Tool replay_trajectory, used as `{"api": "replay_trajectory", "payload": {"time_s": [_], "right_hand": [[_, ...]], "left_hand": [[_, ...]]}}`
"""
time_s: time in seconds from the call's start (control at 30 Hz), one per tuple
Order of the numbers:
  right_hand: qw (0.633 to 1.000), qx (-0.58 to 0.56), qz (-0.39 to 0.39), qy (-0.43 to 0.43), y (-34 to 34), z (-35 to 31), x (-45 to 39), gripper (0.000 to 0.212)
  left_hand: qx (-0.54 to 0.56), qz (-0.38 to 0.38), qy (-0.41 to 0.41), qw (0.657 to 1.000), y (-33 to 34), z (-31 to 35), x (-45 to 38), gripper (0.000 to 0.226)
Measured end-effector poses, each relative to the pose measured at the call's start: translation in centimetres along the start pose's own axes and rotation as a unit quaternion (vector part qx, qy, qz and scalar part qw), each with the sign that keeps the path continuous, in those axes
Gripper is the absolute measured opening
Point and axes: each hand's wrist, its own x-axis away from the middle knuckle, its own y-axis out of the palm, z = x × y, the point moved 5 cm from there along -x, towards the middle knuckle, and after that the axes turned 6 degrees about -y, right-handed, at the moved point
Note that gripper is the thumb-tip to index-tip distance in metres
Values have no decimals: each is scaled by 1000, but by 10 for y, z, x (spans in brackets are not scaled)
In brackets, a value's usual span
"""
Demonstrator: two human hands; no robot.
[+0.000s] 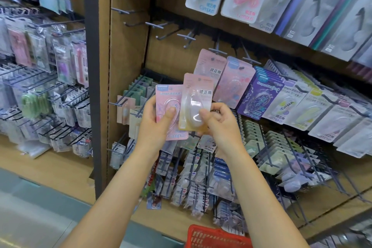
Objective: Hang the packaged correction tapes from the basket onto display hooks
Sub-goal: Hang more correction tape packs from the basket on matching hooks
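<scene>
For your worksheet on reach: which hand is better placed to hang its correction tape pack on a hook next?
Right, probably. The right hand pinches the peach pack higher, just below the matching pink packs already hanging. The left hand holds its pink pack lower and further left.

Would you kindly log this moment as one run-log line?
left hand: holds pink Campus pack | right hand: holds peach-yellow pack | red basket: below | empty hooks: above

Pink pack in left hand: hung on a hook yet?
Not hung. The left hand grips the pink pack in front of the hooks.
</scene>
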Motion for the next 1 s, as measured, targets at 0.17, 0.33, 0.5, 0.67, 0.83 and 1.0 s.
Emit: {"api": "replay_trajectory", "payload": {"time_s": [0.17, 0.33, 0.5, 0.67, 0.83, 1.0], "right_hand": [[992, 44, 109, -50, -18, -22, -26, 21], [989, 71, 114, -60, -14, -27, -46, 14], [988, 74, 116, -64, -9, -30, -50, 16], [987, 77, 128, -54, -12, -22, -46, 20], [987, 81, 120, -63, -9, -28, -47, 22], [988, 74, 121, -56, -8, -29, -47, 21]], "left_hand": [[-17, 1, 17, 1000, -10, 5, -2, 47], [-7, -13, 11, 1000, -6, 8, -3, 42], [-1, -9, 5, 1000, -7, 9, -4, 51], [-1, -4, 0, 1000, -10, 7, -4, 65], [-1, 2, -1, 1000, -9, 7, -3, 74], [11, 16, -1, 1000, -10, 9, -3, 70]]}}
